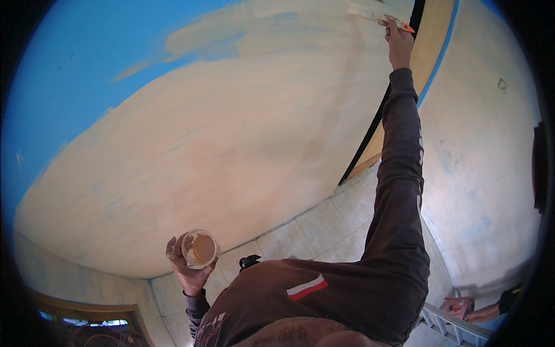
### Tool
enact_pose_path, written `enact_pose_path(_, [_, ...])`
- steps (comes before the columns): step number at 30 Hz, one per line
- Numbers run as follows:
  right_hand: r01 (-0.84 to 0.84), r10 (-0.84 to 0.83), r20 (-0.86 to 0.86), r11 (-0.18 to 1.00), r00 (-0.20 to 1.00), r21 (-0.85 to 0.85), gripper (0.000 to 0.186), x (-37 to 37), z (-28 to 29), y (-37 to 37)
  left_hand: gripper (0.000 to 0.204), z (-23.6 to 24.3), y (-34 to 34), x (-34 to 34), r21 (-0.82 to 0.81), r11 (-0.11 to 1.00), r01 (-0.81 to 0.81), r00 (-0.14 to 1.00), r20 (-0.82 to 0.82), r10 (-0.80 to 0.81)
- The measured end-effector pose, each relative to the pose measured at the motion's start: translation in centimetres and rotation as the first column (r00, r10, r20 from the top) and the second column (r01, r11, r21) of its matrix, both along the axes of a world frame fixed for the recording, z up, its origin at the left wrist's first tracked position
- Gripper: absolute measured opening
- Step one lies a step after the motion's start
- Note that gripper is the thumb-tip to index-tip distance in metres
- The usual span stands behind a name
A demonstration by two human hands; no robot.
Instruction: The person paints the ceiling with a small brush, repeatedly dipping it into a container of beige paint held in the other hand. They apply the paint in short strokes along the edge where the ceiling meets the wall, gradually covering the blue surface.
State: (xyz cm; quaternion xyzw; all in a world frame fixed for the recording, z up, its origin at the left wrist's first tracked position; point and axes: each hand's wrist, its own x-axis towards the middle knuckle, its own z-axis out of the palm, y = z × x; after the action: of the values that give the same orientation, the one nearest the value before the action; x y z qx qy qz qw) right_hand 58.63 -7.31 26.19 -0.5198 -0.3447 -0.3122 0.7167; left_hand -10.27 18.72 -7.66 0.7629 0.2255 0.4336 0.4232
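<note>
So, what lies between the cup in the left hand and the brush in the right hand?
In the head view, only the beige wall, with faint darker streaks, lies between the cup and the brush.

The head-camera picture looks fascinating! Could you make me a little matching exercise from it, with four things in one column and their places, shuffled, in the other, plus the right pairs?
Things:
1. Cup
2. Paintbrush
3. Large blue area
4. Ladder

Places:
A. Upper left of the picture
B. In the right hand
C. Lower right of the picture
D. In the left hand

Right pairs: 1-D, 2-B, 3-A, 4-C.
</note>
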Motion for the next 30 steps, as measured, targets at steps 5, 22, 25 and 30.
enact_pose_path(5, [0.402,-0.434,0.352,0.901,0.829,0.163,0.028,-3.3,2.6,1.3,0.113,0.2,-0.1,0.0,0.150,0.985,-0.089,0.985,-0.135,0.109])
enact_pose_path(22, [0.509,-0.464,0.535,0.858,0.706,0.072,0.028,-13.0,5.7,7.9,0.120,-0.1,-0.1,0.2,0.049,0.999,-0.016,1.000,-0.024,0.017])
enact_pose_path(25, [0.485,-0.474,0.548,0.864,0.689,0.138,0.027,-10.5,6.4,5.3,0.117,0.4,0.0,0.2,0.161,0.986,-0.047,0.993,-0.100,0.064])
enact_pose_path(30, [0.678,-0.608,0.634,0.715,0.478,0.174,0.029,-11.4,6.8,5.7,0.112,0.8,-0.9,0.7,-0.098,0.995,0.013,0.999,0.040,-0.009])
